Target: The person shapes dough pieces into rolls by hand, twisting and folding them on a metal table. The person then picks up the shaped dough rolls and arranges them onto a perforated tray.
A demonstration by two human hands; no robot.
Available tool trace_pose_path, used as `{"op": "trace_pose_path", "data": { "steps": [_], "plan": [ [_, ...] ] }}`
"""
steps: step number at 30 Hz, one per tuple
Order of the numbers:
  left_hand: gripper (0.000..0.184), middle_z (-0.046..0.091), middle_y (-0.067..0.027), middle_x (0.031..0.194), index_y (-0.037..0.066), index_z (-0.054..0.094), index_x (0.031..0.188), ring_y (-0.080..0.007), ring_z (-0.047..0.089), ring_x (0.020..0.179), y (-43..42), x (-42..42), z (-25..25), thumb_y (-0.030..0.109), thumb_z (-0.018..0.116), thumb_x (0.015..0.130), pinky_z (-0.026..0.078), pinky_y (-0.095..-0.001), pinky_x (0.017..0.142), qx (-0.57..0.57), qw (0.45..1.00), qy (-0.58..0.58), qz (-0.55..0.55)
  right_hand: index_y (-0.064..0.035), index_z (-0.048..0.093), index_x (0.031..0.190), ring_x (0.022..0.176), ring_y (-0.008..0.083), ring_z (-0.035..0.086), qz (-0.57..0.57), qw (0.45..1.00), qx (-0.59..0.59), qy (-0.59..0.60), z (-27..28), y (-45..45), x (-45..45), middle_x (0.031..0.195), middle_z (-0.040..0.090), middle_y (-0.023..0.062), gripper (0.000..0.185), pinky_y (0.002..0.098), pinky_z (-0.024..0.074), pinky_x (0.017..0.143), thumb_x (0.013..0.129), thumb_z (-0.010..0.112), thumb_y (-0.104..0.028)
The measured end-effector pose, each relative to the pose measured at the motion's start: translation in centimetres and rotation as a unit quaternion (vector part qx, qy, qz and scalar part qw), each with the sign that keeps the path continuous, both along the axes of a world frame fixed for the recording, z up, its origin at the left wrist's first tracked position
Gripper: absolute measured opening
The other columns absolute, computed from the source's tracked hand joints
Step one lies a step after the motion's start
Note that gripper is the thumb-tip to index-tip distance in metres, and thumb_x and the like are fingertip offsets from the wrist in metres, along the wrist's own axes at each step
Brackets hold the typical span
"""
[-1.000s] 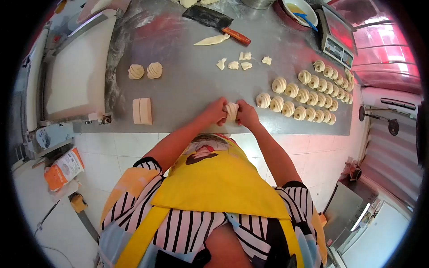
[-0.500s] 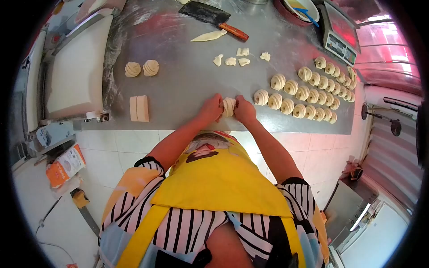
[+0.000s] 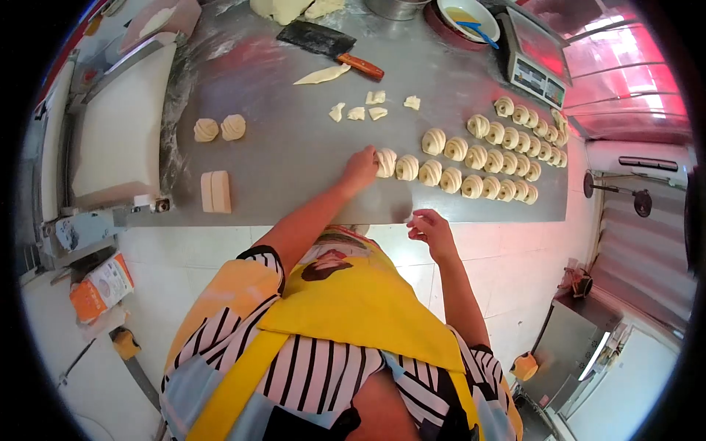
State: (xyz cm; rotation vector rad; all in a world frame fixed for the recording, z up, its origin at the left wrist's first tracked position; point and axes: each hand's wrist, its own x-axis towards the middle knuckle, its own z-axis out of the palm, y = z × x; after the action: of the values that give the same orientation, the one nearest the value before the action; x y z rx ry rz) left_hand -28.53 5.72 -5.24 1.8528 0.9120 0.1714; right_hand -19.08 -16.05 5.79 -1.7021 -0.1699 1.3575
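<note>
At the left end of the front row, a twisted dough roll stands on the metal table. My left hand is closed against its left side, fingers partly hidden. My right hand is off the table's front edge, its fingers curled together; a small pale bit seems to show at the fingertips, too small to name. Several more twisted rolls fill rows to the right. Two twisted pieces sit at the left, behind a pair of smooth dough strips.
Small dough scraps lie mid-table, with a cleaver and a long dough sliver behind them. A scale and a bowl with a blue-handled utensil are back right. A dough-sheeting machine borders the left.
Both hands held one roll near the table edge; that roll now stands at the row's left end with my left hand on it. My right hand has drawn back toward me and right.
</note>
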Motion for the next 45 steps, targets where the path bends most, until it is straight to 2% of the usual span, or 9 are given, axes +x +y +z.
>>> {"op": "trace_pose_path", "data": {
  "steps": [5, 12, 22, 27, 30, 34, 35, 39, 45],
  "plan": [
    [0.040, 0.062, -0.0165, 0.077, 0.002, 0.037, 0.118, -0.0292, 0.062, 0.065, 1.1, -1.5, 1.8, 0.008, 0.052, 0.082, 0.049, -0.0409, 0.058, 0.006, 0.990, 0.097, -0.102, 0.0033, 0.054, 0.106, 0.068, 0.0146, 0.057, 0.071, 0.997, 0.022, -0.017, 1.3, 2.6, -1.0, 0.080, 0.060, 0.0077, 0.030, 0.0279, 0.0497, 0.066, 0.087, 0.059, -0.018],
    [0.046, 0.061, -0.0139, 0.083, 0.001, 0.035, 0.128, -0.0178, 0.059, 0.059, 0.9, -18.6, 4.0, 0.003, 0.043, 0.083, 0.049, -0.0311, 0.055, -0.244, 0.963, -0.053, 0.102, 0.0002, 0.056, 0.111, 0.076, 0.0131, 0.057, 0.342, 0.938, 0.050, 0.021, 1.3, 21.8, -9.9, 0.086, 0.060, 0.0051, 0.042, 0.0280, 0.0489, 0.064, 0.082, 0.064, -0.029],
    [0.023, 0.063, -0.0091, 0.083, -0.001, 0.056, 0.106, -0.0174, 0.059, 0.067, -1.8, -33.1, 5.8, 0.009, 0.049, 0.087, 0.049, -0.0295, 0.064, -0.035, 0.878, -0.112, 0.464, 0.0037, 0.055, 0.110, 0.093, 0.0346, 0.059, 0.629, 0.565, 0.197, -0.497, -6.8, 36.9, -30.1, 0.101, 0.059, 0.0210, 0.062, 0.0368, 0.0481, 0.076, 0.062, 0.079, -0.029],
    [0.027, 0.063, -0.0099, 0.089, 0.002, 0.059, 0.103, -0.0189, 0.058, 0.088, 4.1, -33.6, 8.8, 0.024, 0.048, 0.092, 0.045, -0.0307, 0.082, 0.171, 0.846, -0.193, 0.466, -0.0004, 0.051, 0.111, 0.091, 0.0265, 0.058, 0.651, 0.703, 0.160, -0.237, -1.0, 34.2, -26.5, 0.096, 0.059, 0.0148, 0.060, 0.0304, 0.0460, 0.080, 0.061, 0.079, -0.019],
    [0.044, 0.062, -0.0124, 0.103, 0.001, 0.060, 0.106, -0.0215, 0.056, 0.100, 7.4, -33.3, 10.7, 0.036, 0.035, 0.096, 0.042, -0.0306, 0.089, -0.135, 0.960, -0.097, 0.225, -0.0005, 0.052, 0.112, 0.087, 0.0201, 0.057, 0.497, 0.833, 0.222, -0.100, 3.4, 31.3, -21.4, 0.092, 0.060, 0.0093, 0.056, 0.0284, 0.0458, 0.078, 0.064, 0.077, -0.015],
    [0.067, 0.058, -0.0112, 0.108, -0.001, 0.056, 0.115, -0.0239, 0.054, 0.101, 7.5, -26.0, 8.5, 0.055, 0.026, 0.094, 0.039, -0.0349, 0.094, -0.514, 0.650, -0.540, 0.148, -0.0016, 0.057, 0.106, 0.083, 0.0142, 0.056, 0.373, 0.919, 0.101, 0.071, 5.1, 26.6, -14.0, 0.091, 0.058, 0.0037, 0.038, 0.0276, 0.0458, 0.077, 0.073, 0.071, -0.012],
    [0.064, 0.056, -0.0098, 0.111, 0.000, 0.051, 0.120, -0.0198, 0.054, 0.098, 6.5, -23.0, 9.3, 0.055, 0.032, 0.093, 0.040, -0.0340, 0.093, -0.496, 0.687, -0.503, 0.171, 0.0000, 0.057, 0.106, 0.084, 0.0140, 0.057, 0.320, 0.936, 0.109, 0.097, 4.4, 24.7, -13.0, 0.094, 0.059, 0.0045, 0.038, 0.0259, 0.0454, 0.077, 0.074, 0.070, -0.014],
    [0.047, 0.054, -0.0086, 0.112, 0.001, 0.049, 0.119, -0.0171, 0.053, 0.098, 2.7, -15.2, 8.9, 0.041, 0.045, 0.093, 0.042, -0.0310, 0.088, -0.431, 0.816, -0.362, 0.133, 0.0018, 0.056, 0.114, 0.087, 0.0145, 0.058, 0.148, 0.973, 0.162, -0.066, 1.6, 18.0, -12.2, 0.100, 0.062, 0.0067, 0.044, 0.0282, 0.0467, 0.079, 0.074, 0.071, -0.010],
    [0.037, 0.058, -0.0058, 0.087, 0.004, 0.052, 0.111, -0.0157, 0.056, 0.082, 3.2, -10.8, 10.6, 0.034, 0.052, 0.090, 0.045, -0.0299, 0.074, -0.472, 0.827, -0.296, -0.080, -0.0038, 0.055, 0.117, 0.081, 0.0126, 0.058, 0.175, 0.940, 0.111, -0.270, 4.5, 12.4, -3.3, 0.095, 0.062, 0.0054, 0.047, 0.0265, 0.0478, 0.074, 0.075, 0.072, -0.016]
  ]
}}
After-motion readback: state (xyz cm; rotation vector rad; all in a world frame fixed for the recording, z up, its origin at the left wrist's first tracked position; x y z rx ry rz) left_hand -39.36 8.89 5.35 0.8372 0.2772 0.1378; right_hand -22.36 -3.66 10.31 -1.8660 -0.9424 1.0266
